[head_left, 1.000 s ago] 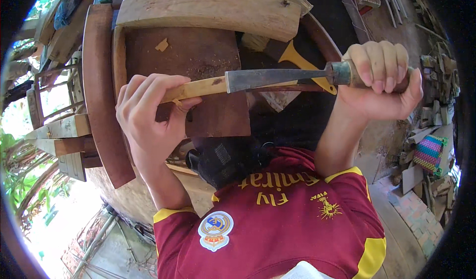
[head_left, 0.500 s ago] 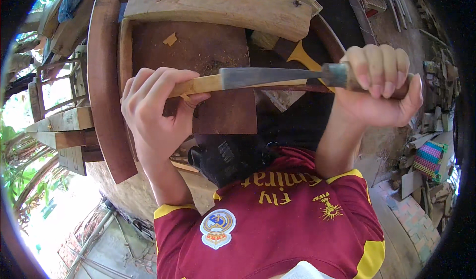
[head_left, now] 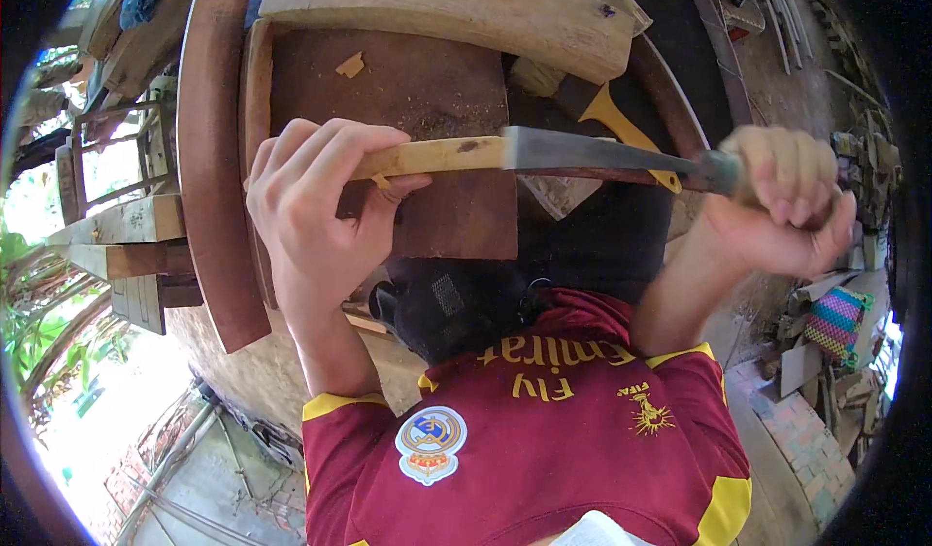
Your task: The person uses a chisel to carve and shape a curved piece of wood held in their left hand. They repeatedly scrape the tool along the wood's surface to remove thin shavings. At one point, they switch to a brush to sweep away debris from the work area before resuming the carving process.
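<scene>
1. The left hand (head_left: 325, 187) is closed in a pinch, thumb below and fingers above; it grips the left end of a thin, light wooden stick (head_left: 437, 154); a small pale sliver (head_left: 382, 182) shows at the stick's lower edge, by the thumb.
2. The right hand (head_left: 786, 192) is wrapped in a fist around the handle of a chisel (head_left: 602, 152); this hand is somewhat blurred; the thumb is at the handle's far right end.
3. The stick is held in front of the chest, above a brown board (head_left: 447, 226); the chisel's flat grey blade points left and overlaps the stick's right part; whether its edge touches the wood, I cannot tell.
4. On the board lie crumbs of wood and a pale chip (head_left: 350, 65); a thick, curved light beam (head_left: 447, 7) lies along the board's far side; a reddish curved plank (head_left: 216, 158) stands to the left.
5. A brush (head_left: 614, 119) with a yellow handle lies to the right of the board, partly behind the blade; well apart, at the far right, is a colourful woven basket (head_left: 838, 323).
</scene>
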The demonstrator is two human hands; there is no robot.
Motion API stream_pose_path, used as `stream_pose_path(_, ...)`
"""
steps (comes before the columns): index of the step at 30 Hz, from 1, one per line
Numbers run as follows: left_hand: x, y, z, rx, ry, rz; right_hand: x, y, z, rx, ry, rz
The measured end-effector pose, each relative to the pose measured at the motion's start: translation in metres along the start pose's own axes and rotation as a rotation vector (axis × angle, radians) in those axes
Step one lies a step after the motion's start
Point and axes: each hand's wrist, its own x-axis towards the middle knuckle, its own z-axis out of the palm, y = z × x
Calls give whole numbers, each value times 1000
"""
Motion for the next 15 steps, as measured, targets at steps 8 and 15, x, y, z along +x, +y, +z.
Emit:
stream_pose_path(8,2,-2,-2,-4,-7,10,3,29,19,11,-53,56)
stream_pose_path(15,0,-3,-2,-10,-5,-2,-3,-41,-23,15,-77,-37)
